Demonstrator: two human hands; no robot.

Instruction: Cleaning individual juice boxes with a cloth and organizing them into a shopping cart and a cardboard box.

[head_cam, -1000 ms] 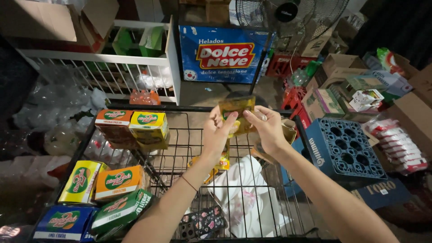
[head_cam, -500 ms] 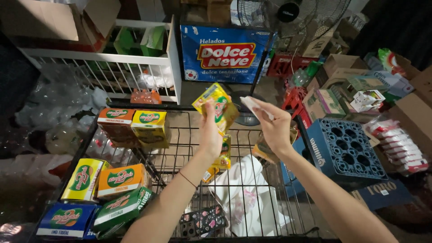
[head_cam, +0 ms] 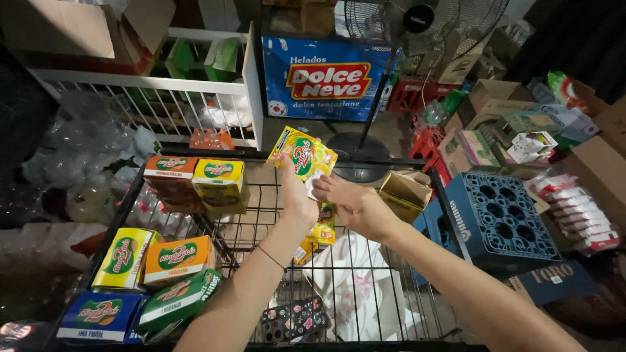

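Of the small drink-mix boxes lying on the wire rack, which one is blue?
The blue box at the rack's near-left corner; its neighbours there are green, orange and yellow.

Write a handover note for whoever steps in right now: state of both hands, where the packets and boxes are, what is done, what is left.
Left hand: raised over the black wire cart, gripping a yellow drink-mix packet with a green and red logo.
Right hand: beside it, fingertips on the packet's lower edge; it holds nothing of its own.
More yellow packets lie on the cart's mesh under the hands, by a white plastic bag.
Done: colourful small cartons sit stacked at the cart's left side; an open brown cardboard box rests at its right rim.
Left: the held packet and the loose ones are not yet sorted.
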